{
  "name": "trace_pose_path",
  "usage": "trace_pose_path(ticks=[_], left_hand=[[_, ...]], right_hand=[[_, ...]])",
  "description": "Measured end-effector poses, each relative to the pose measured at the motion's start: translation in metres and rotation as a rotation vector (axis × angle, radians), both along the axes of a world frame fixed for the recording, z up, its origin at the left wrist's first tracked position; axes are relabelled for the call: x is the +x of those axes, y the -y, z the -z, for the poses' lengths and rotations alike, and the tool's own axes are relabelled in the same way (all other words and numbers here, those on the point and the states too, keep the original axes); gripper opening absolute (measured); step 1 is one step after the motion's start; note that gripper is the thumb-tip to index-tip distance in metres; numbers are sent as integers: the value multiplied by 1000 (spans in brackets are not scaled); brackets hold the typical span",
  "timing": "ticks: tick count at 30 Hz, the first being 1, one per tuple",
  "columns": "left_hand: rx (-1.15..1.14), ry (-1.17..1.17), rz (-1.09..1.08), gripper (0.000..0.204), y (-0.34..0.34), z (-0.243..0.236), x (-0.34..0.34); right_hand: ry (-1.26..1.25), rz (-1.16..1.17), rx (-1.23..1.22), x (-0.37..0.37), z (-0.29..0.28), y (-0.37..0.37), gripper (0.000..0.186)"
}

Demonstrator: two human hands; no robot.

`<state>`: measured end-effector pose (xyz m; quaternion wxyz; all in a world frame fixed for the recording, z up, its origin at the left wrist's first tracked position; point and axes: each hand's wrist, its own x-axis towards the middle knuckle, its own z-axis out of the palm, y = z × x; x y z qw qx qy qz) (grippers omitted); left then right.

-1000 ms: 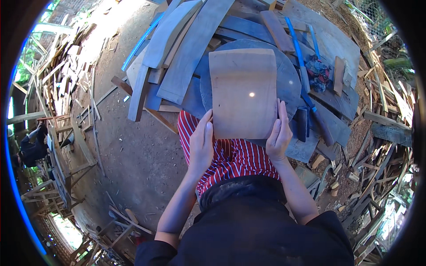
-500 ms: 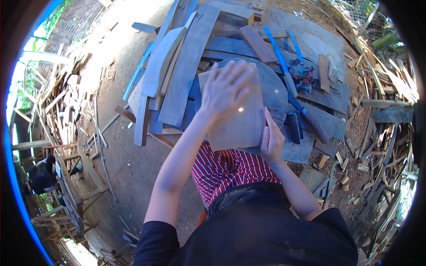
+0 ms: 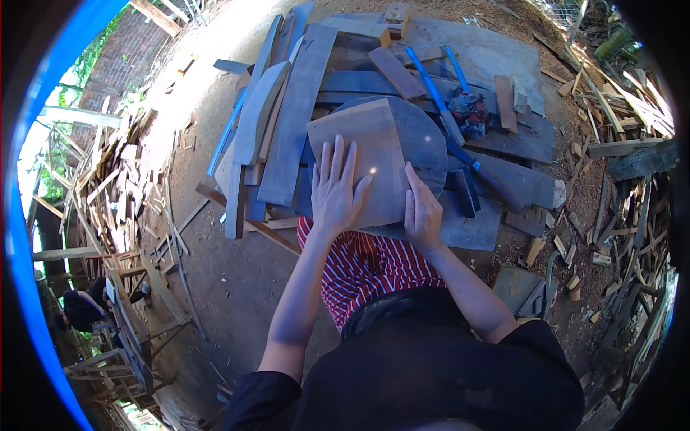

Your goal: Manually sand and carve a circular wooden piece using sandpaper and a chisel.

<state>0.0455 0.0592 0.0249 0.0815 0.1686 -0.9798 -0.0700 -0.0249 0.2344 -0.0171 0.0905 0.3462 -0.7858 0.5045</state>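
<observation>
A flat, tan wooden board (image 3: 384,151), roughly rectangular, lies tilted across a grey round disc (image 3: 424,144) in front of me. My left hand (image 3: 335,190) rests palm down on the board's lower left part, fingers stretched and slightly spread. Along the right edge of the same board is my right hand (image 3: 422,212), its fingers extended upward and its thumb beside the edge. Whether any of its fingertips reach under the board is hidden. Right of the disc lies a dark block (image 3: 463,192).
Long planks (image 3: 298,118) and a curved wooden piece (image 3: 260,108) lie to the left. Long blue-and-dark tools (image 3: 435,93) and a crumpled red-and-dark bundle (image 3: 468,113) are at the right. Scrap wood piles (image 3: 108,183) line both sides. Another person (image 3: 83,309) is at far left.
My left hand has slid down the board toward me, from its upper part to its lower left. My right hand stays by the right edge. The whole view has shifted slightly.
</observation>
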Motion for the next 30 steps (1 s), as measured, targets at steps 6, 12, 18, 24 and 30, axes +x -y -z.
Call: trace_pose_path(ticks=[6, 12, 18, 24, 30], left_hand=[[627, -422, -188, 61, -40, 37, 78], [1342, -619, -462, 60, -49, 4, 65], [1765, -499, -540, 56, -52, -59, 59], [2269, -459, -580, 54, -15, -32, 60], [2254, -393, -682, 50, -24, -25, 54]], right_hand=[[-2, 4, 14, 0, -3, 4, 39], [93, 51, 7, 2, -13, 8, 38], [402, 59, -76, -14, -67, -8, 34], [510, -129, -109, -23, -79, -17, 33], [713, -151, -309, -30, -45, -26, 32]])
